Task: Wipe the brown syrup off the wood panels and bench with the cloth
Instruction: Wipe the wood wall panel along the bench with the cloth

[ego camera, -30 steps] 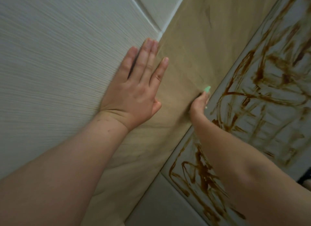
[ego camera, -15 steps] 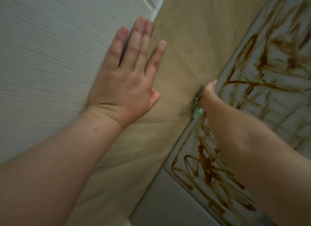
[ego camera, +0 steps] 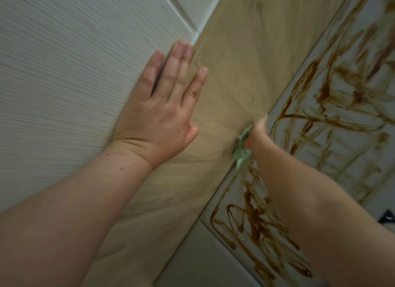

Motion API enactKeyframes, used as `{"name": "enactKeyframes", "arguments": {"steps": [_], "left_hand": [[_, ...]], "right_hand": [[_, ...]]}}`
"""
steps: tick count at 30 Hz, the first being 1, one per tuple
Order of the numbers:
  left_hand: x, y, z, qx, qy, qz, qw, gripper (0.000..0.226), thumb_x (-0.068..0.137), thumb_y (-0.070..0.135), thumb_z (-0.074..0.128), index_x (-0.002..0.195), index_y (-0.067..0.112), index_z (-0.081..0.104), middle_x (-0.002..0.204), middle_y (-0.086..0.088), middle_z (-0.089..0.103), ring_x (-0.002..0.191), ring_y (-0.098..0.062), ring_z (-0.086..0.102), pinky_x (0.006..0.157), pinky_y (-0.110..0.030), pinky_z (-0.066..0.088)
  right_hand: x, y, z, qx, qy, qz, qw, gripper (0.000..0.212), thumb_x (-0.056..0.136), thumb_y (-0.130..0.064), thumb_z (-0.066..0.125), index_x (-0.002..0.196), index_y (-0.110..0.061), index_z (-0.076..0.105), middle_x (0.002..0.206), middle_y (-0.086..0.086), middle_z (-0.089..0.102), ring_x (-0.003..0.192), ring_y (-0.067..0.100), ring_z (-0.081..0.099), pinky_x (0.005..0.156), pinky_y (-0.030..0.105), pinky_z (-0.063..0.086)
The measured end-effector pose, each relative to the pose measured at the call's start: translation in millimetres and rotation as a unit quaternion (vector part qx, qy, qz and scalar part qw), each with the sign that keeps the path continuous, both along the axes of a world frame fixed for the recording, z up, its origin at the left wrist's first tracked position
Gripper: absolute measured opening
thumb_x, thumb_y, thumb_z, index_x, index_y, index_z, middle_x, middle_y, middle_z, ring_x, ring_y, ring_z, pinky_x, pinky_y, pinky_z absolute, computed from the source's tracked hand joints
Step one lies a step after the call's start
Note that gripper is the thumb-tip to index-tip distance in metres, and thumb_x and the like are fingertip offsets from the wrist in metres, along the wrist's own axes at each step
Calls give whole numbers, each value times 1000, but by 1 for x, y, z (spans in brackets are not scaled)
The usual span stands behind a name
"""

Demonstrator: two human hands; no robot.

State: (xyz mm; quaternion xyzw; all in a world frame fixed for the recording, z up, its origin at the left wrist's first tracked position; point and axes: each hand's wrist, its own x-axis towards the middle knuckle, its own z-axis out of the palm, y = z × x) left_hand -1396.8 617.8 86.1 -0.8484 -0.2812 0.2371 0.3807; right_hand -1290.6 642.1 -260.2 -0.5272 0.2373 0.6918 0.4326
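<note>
While your left hand (ego camera: pixel 158 115) braces spread flat on the wall (ego camera: pixel 64 72), drag the green cloth (ego camera: pixel 241 153) gripped in your right hand (ego camera: pixel 256 134) firmly across the brown syrup (ego camera: pixel 254 224).

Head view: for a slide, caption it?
Left hand flat on wall; right hand presses green cloth beside syrup streaks.

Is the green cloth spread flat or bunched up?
Bunched up: the cloth shows only as a crumpled green wad sticking out from under the right hand against the tan wood panel.
</note>
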Motion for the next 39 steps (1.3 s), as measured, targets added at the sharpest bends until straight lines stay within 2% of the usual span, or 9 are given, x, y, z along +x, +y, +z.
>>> {"name": "enactKeyframes", "arguments": {"steps": [5,11,14,18,20,24,27,31,39], "left_hand": [[-1,1,0,2,-13,-5,1000,79,95,43,6,164,5,0,167,-32,-7,157,-44,-5,127,-55,-7],[-1,3,0,-6,-37,-13,999,81,95,44,21,164,4,9,167,-32,-1,157,-44,0,127,-54,-8],[-2,4,-2,-2,-49,-25,999,77,97,41,26,164,3,12,167,-32,3,157,-44,4,128,-55,0],[-1,4,-3,7,-30,-28,999,76,99,42,20,163,3,11,167,-32,5,157,-43,6,128,-55,4],[-1,3,-2,6,-26,-26,999,76,99,42,22,163,3,11,167,-31,6,157,-42,8,128,-55,5],[-1,5,-1,12,-41,-32,999,79,96,43,32,163,3,16,168,-30,8,157,-41,13,129,-53,8],[1,6,2,8,-33,-25,999,83,96,48,35,163,2,15,168,-30,5,157,-41,11,129,-52,7],[-3,6,1,22,-18,-31,999,82,98,48,32,163,1,15,167,-31,8,157,-42,13,128,-52,10],[-5,5,-2,19,-3,-26,999,82,96,47,33,163,2,16,168,-30,9,157,-41,13,128,-53,8]], "right_hand": [[41,46,95,85,-92,-98,987,83,84,-86,31,143,-32,56,141,-2,60,121,20,60,103,43,51],[6,-17,226,383,-298,-9,874,54,110,-53,22,163,-42,16,172,-16,7,159,12,-2,128,48,2],[36,14,210,374,-397,-3,838,55,111,-49,20,164,-39,12,172,-16,2,159,14,-6,129,54,0],[81,64,163,148,-274,-43,949,57,110,-49,20,165,-33,19,173,-7,10,159,22,9,128,54,5],[72,54,176,134,-237,-36,962,57,110,-48,22,165,-35,17,173,-8,10,158,22,11,128,56,9],[31,9,252,343,-351,37,871,59,110,-42,29,164,-42,6,172,-18,-3,159,15,-8,126,54,-2],[69,44,259,365,-421,16,830,58,112,-36,31,165,-36,8,173,-13,-1,159,15,-9,124,47,-5],[133,96,220,278,-421,14,863,57,112,-32,30,166,-23,15,173,-1,10,159,17,6,128,40,1],[63,20,158,140,-128,54,980,54,109,-43,32,162,-33,28,155,0,46,137,24,48,118,48,39]]}}
